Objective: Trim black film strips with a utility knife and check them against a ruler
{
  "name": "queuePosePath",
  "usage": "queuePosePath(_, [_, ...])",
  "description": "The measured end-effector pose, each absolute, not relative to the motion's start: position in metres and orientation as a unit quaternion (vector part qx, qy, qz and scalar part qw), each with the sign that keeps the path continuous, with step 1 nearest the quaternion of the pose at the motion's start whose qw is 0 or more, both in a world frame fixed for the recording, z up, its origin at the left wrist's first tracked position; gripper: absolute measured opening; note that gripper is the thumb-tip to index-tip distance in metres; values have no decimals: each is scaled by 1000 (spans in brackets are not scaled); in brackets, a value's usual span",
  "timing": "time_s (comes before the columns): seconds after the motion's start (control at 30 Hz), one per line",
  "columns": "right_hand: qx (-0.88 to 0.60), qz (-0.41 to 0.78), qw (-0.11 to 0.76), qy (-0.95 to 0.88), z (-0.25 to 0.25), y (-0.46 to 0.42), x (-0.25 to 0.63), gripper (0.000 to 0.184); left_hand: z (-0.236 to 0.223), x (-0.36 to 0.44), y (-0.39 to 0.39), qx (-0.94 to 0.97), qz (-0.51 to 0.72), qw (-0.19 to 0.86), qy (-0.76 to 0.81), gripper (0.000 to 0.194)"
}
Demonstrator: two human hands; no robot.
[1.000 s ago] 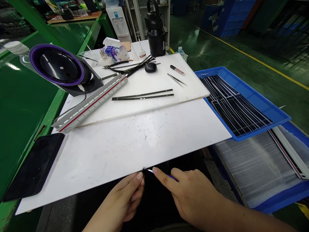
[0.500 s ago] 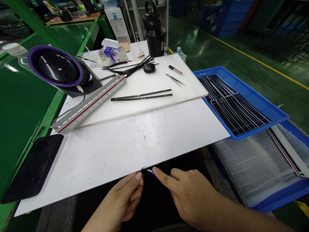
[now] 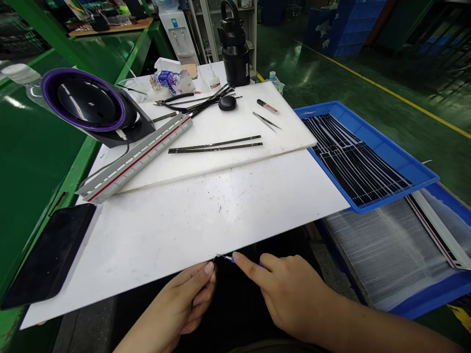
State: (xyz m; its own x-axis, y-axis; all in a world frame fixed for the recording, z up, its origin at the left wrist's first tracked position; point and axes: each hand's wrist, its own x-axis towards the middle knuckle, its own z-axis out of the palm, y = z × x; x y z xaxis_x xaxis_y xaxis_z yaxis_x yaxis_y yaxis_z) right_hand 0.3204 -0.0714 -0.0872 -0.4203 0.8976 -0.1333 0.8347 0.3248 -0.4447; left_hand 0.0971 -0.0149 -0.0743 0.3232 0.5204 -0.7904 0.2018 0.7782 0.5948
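At the table's near edge, my left hand (image 3: 184, 299) is closed in a pinch on a small dark piece (image 3: 215, 260), mostly hidden by the thumb and fingers. My right hand (image 3: 294, 296) grips a slim tool with a blue handle and thin metal tip (image 3: 225, 257), its index finger stretched along the handle. The tip points left and meets or nearly meets the dark piece; I cannot tell which. Farther up, two narrow black strips (image 3: 215, 146) lie on a white foam board (image 3: 253, 159). Tweezers (image 3: 265, 121) and a small red-and-black tool (image 3: 268, 106) lie on the board's right.
Left of the board are a grey scale ruler (image 3: 138, 159), a black fan with purple rim (image 3: 84, 100) and a dark tablet (image 3: 49, 255). Pliers (image 3: 172, 99), a black case (image 3: 227, 103) and a black bottle (image 3: 235, 54) stand behind. A blue tray (image 3: 390, 147) of black strips sits right.
My left hand has shifted slightly left. The blue-handled tool and my right hand stay nearly in the same place, and the objects on the table have not moved.
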Motion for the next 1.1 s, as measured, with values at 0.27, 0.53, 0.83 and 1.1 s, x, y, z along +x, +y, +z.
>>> queuePosePath(0.27, [-521,279,100,-800,-82,-67,325,67,-76,96,-14,327,110,741,577,54])
queuePosePath(0.53, [-515,255,73,-815,-78,-62,326,69,-74,95,-16,319,107,742,579,53])
queuePosePath(0.83, [-509,200,53,-836,-84,-65,325,74,-76,94,-14,307,114,754,570,52])
queuePosePath(1.1, [-512,221,202,-805,-80,-48,344,51,-63,89,-19,227,134,815,515,37])
